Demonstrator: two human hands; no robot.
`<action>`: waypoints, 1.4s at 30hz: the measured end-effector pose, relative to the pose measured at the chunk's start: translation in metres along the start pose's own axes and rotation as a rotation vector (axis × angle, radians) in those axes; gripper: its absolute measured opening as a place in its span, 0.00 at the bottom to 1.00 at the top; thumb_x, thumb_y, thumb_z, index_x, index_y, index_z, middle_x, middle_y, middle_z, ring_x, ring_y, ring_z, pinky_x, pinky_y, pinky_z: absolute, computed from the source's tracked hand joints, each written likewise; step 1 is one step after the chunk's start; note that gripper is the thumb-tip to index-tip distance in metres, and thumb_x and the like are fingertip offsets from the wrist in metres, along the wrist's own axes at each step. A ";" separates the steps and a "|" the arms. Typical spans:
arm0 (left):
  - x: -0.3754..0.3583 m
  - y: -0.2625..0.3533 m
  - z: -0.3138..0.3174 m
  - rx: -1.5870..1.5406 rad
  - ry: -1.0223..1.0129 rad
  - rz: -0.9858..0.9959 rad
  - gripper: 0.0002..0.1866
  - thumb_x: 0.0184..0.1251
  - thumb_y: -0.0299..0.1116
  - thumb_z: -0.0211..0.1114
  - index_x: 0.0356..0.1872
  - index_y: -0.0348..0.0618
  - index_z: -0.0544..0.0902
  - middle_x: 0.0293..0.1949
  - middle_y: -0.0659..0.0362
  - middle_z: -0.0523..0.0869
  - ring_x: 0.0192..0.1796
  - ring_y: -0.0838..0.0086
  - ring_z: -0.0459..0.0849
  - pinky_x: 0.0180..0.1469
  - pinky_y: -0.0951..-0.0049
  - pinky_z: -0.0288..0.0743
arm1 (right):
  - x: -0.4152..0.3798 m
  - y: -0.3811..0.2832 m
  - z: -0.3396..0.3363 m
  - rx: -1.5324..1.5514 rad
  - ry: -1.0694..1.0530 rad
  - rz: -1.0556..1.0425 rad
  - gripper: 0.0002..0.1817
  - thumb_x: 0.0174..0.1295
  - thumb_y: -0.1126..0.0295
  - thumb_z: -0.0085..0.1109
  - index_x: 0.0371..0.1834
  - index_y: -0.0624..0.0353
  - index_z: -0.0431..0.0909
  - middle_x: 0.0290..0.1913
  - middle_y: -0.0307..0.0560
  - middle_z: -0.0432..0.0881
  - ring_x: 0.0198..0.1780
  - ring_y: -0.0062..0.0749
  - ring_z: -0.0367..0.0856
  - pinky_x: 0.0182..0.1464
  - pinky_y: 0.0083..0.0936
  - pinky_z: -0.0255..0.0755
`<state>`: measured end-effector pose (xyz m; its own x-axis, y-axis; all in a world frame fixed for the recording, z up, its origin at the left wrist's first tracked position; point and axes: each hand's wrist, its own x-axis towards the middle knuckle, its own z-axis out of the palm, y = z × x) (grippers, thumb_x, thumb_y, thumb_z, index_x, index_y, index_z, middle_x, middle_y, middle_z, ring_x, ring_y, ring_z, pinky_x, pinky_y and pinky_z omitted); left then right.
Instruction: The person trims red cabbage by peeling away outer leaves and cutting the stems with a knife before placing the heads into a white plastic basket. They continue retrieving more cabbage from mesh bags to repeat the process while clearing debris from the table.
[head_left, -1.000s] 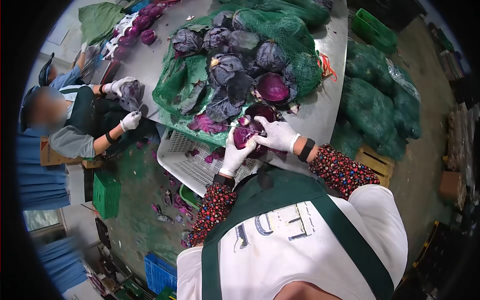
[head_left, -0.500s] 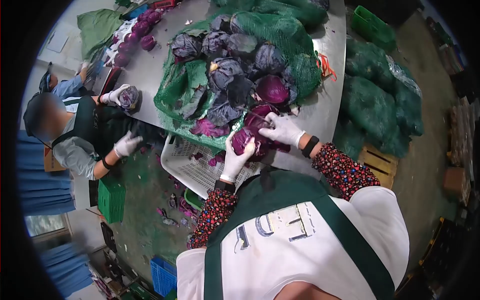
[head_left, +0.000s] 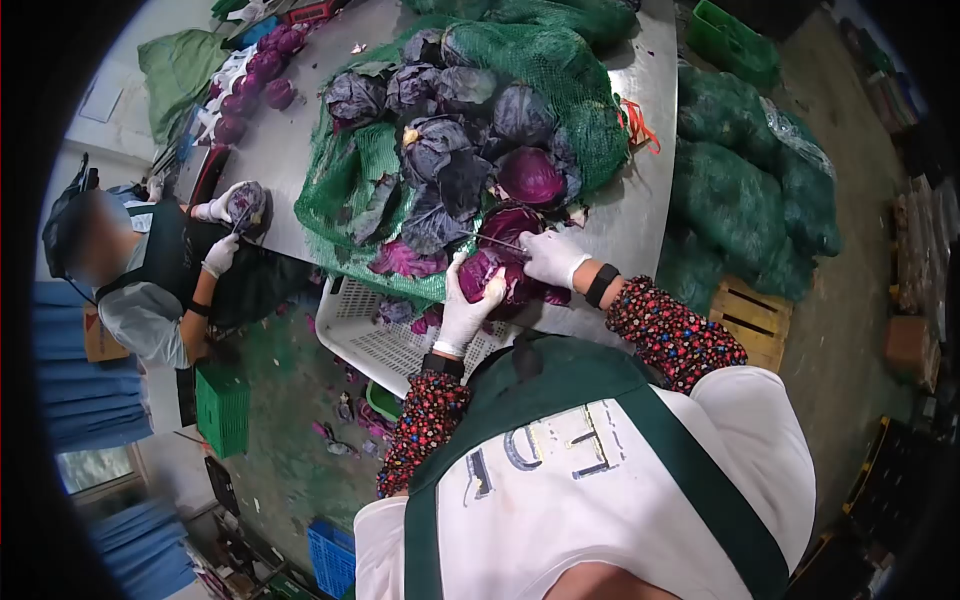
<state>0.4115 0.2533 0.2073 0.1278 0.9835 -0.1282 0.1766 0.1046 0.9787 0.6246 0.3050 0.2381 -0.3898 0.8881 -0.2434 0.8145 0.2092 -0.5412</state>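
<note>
My gloved left hand point(head_left: 470, 302) is closed around the side of a peeled red cabbage point(head_left: 487, 270) near the table's front edge. My gloved right hand point(head_left: 553, 258) grips a knife point(head_left: 490, 241), its thin blade pointing left over the cabbage. Directly behind the blade lies a cupped purple leaf point(head_left: 511, 226). Farther back, several unpeeled red cabbages point(head_left: 437, 150) with dark outer leaves rest on an opened green mesh bag point(head_left: 330, 190). The knife handle is mostly hidden in my fist.
A white crate point(head_left: 350, 335) with leaf scraps stands below the table edge. At left, a co-worker point(head_left: 150, 290) handles a cabbage point(head_left: 247, 207). Peeled cabbages point(head_left: 265, 65) line the far left of the metal table point(head_left: 640, 225). Full mesh sacks point(head_left: 735, 200) are stacked right.
The knife blade shows more plainly, lying across above the cabbage, while my left hand stays on it. The co-worker's lower hand has risen to their cabbage. The whole view has shifted slightly.
</note>
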 end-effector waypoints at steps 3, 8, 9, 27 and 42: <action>-0.002 0.000 -0.003 -0.069 -0.051 0.012 0.45 0.53 0.40 0.76 0.69 0.38 0.59 0.64 0.48 0.66 0.65 0.67 0.70 0.67 0.67 0.65 | -0.005 0.028 0.007 0.021 0.126 0.158 0.13 0.54 0.70 0.53 0.42 0.63 0.75 0.39 0.62 0.84 0.44 0.57 0.82 0.51 0.45 0.75; -0.006 -0.002 -0.002 -0.093 -0.030 -0.030 0.44 0.54 0.39 0.75 0.69 0.40 0.60 0.65 0.48 0.66 0.66 0.66 0.69 0.68 0.67 0.64 | -0.027 -0.016 -0.007 0.232 0.243 -0.080 0.31 0.56 0.43 0.60 0.54 0.56 0.75 0.50 0.56 0.79 0.53 0.49 0.80 0.54 0.39 0.73; -0.005 -0.001 -0.002 -0.030 -0.045 -0.030 0.45 0.54 0.41 0.75 0.69 0.40 0.60 0.65 0.48 0.66 0.66 0.65 0.69 0.68 0.66 0.63 | -0.023 -0.024 -0.005 0.199 0.251 -0.065 0.36 0.54 0.37 0.59 0.56 0.55 0.74 0.52 0.55 0.78 0.53 0.48 0.80 0.54 0.38 0.73; -0.009 0.008 -0.004 -0.120 -0.082 0.022 0.44 0.54 0.33 0.74 0.70 0.44 0.58 0.61 0.51 0.71 0.61 0.68 0.74 0.65 0.67 0.69 | 0.016 0.008 0.007 0.229 0.037 -0.170 0.33 0.56 0.43 0.63 0.48 0.65 0.75 0.41 0.58 0.82 0.45 0.46 0.81 0.48 0.35 0.73; -0.002 0.008 -0.009 -0.116 -0.138 0.037 0.45 0.52 0.35 0.74 0.71 0.43 0.58 0.63 0.52 0.69 0.64 0.67 0.71 0.68 0.66 0.64 | 0.014 0.007 0.004 0.685 0.048 0.172 0.21 0.60 0.53 0.59 0.33 0.64 0.76 0.32 0.56 0.83 0.37 0.47 0.83 0.42 0.37 0.74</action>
<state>0.4037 0.2532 0.2169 0.2665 0.9581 -0.1049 0.0565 0.0931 0.9941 0.6228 0.3176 0.2275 -0.2477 0.9060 -0.3433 0.4031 -0.2259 -0.8868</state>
